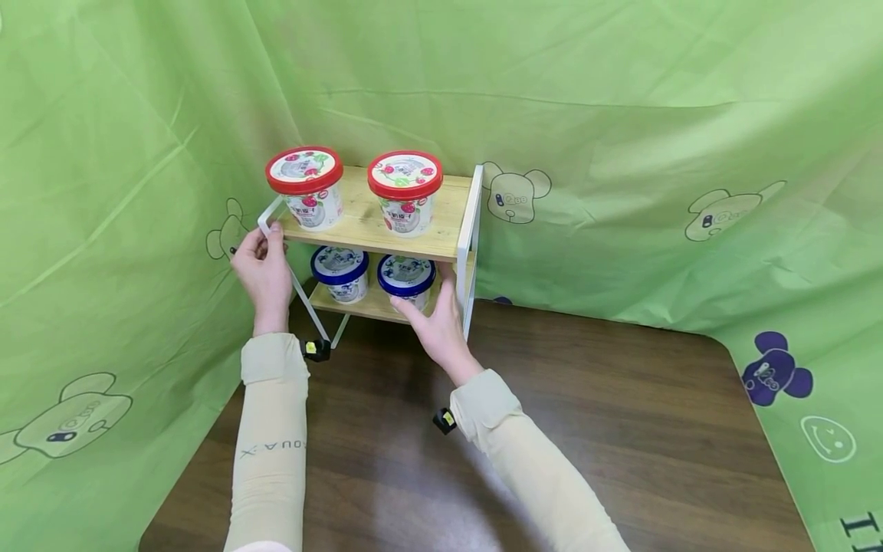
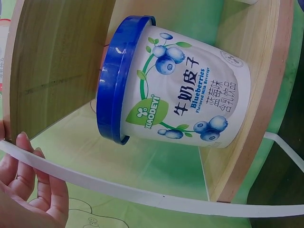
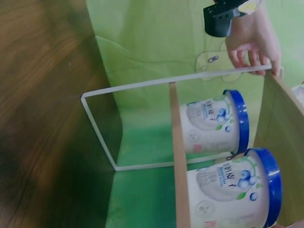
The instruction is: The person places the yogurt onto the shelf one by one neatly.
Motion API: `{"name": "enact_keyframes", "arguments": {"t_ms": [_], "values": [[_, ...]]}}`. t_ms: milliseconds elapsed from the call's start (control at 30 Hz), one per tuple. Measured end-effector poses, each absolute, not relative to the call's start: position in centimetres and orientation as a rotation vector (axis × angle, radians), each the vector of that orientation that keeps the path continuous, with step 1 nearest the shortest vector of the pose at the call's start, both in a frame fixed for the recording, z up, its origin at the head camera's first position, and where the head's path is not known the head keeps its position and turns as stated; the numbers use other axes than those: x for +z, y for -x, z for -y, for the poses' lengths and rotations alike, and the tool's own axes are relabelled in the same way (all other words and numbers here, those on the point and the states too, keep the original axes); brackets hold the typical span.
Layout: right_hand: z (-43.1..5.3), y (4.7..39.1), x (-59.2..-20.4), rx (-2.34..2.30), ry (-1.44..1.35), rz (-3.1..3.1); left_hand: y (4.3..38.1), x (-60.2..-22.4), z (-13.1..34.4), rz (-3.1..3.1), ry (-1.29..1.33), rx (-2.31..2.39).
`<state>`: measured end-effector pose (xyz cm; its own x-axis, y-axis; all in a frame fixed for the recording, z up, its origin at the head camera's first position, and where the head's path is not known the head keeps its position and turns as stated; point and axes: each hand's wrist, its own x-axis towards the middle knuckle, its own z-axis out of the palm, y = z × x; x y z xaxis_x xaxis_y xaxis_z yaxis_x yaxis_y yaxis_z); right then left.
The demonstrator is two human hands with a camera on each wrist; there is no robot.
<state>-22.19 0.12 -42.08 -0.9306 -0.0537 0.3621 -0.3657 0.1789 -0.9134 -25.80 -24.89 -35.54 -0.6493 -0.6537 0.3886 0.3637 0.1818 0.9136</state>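
A two-tier rack holds two red-lidded tubs (image 1: 312, 201) (image 1: 405, 208) on its upper shelf (image 1: 355, 201) and two blue-lidded blueberry milk tubs (image 1: 347, 290) (image 2: 185, 90) on its lower shelf (image 2: 259, 90). With my left hand (image 1: 265, 272) I grip the white metal frame (image 2: 109, 190) at the upper left corner, fingertips right at the upper shelf's edge. My right hand (image 1: 441, 326) reaches in at the lower right. Thumb and fingers are spread about the right blue-lidded tub (image 3: 237, 190), the thumb overlapping its front in the head view. In the right wrist view that hand is almost wholly out of frame.
The rack stands on a dark wooden table (image 1: 621, 429) near the back left corner. Green printed cloth (image 1: 621, 153) hangs behind and along the left side. The rack's right frame post (image 1: 471, 222) stands close beside my right fingers.
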Motion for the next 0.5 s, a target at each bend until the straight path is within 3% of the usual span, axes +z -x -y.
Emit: {"name": "enact_keyframes", "arguments": {"t_ms": [500], "values": [[-1.3,19.3,-40.0,1.824,-0.648,2.114,26.0,-35.8,25.1,1.617,-0.280,-1.608]]}}
